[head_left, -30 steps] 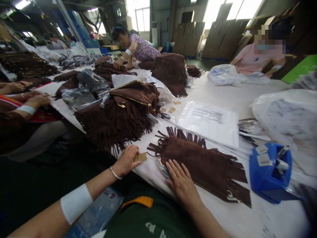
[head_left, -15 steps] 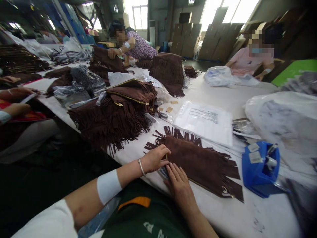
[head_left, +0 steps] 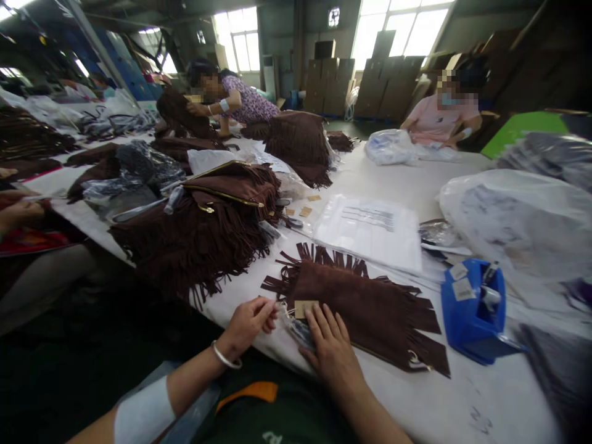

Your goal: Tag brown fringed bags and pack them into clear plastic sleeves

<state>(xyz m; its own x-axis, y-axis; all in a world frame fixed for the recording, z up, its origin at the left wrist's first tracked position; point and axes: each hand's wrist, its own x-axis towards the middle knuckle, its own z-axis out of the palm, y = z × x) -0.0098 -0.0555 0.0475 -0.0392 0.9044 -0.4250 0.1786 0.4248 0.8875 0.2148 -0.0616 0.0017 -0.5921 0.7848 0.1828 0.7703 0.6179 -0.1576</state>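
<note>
A brown suede fringed bag [head_left: 361, 302] with a gold zipper lies flat on the table in front of me. At its near left corner, a small tan card tag [head_left: 305, 308] rests on the suede. My right hand [head_left: 333, 348] lies with fingers stretched out over the tag's lower edge and the bag. Beside its thumb is a plastic-wrapped grey piece [head_left: 300, 333], partly covered by the hand. My left hand [head_left: 252, 322] is left of the bag, fingers curled in a pinch at a thin pale string [head_left: 285, 310] by the tag.
Stacked fringed bags [head_left: 198, 228] stand to the left. Loose tan tags [head_left: 305, 211] and plastic-covered white sheets [head_left: 370, 231] lie behind. A blue tape dispenser [head_left: 467, 314] and a large clear plastic bag [head_left: 513, 216] are at right. Co-workers [head_left: 441, 117] work across the table.
My left hand has moved left and down, off the bag's corner. The tan tag now shows flat on the bag by my right fingers. The view has shifted slightly.
</note>
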